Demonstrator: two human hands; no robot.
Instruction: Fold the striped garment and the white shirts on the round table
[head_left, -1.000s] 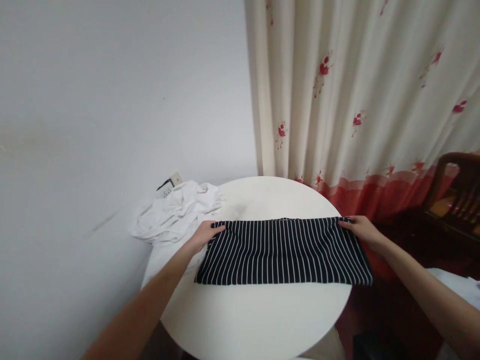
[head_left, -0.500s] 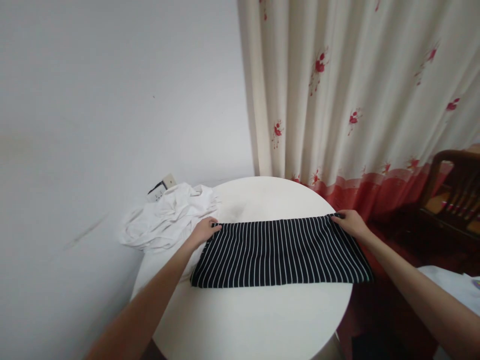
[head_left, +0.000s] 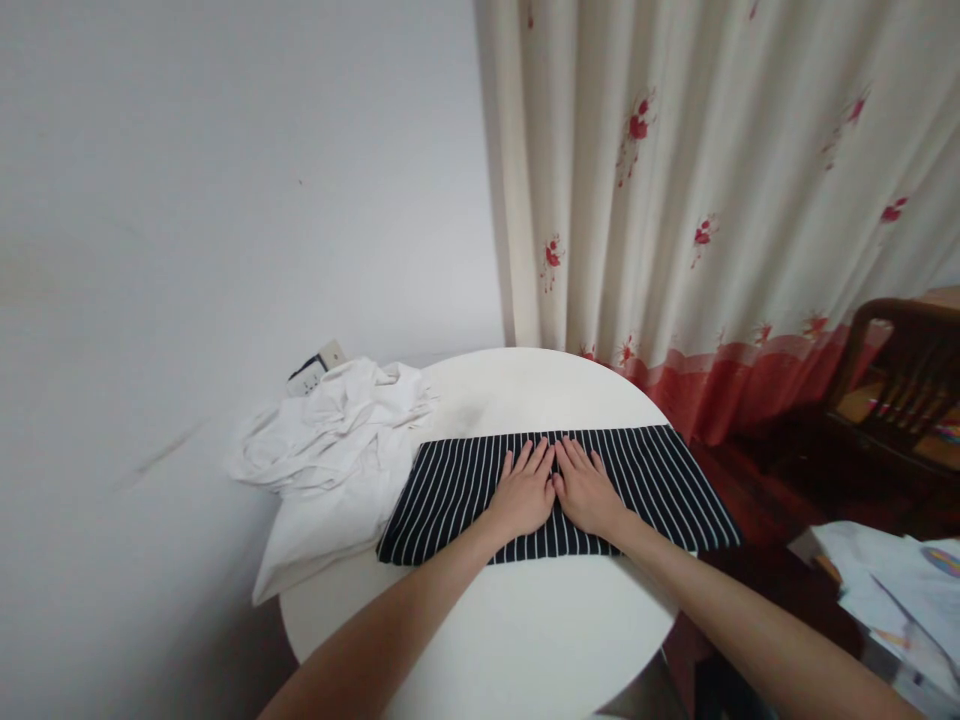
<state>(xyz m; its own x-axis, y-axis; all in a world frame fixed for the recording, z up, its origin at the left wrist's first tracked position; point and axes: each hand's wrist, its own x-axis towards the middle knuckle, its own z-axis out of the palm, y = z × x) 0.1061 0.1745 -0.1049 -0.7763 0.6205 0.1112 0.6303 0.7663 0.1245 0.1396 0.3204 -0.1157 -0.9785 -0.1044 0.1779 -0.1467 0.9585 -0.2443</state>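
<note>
A black cloth with thin white stripes [head_left: 457, 490] lies folded into a long flat strip across the round white table [head_left: 525, 630]. My left hand [head_left: 525, 492] rests flat on its middle, fingers stretched toward the far edge. Right beside it, my right hand [head_left: 586, 490] also lies palm down on the cloth, with the thumbs touching or nearly so. Neither hand grips anything. The cloth's right end reaches past the table's edge.
Crumpled white fabric [head_left: 337, 440] covers the table's left side against the wall, near a power socket [head_left: 307, 377]. A floral curtain [head_left: 600, 200] hangs behind. To the right stand a wooden chair [head_left: 862, 350] and a pile of white papers or bags [head_left: 892, 580].
Both hands have let go of the striped cloth's far corners and moved inward to its middle, where they now lie flat. The view has shifted slightly.
</note>
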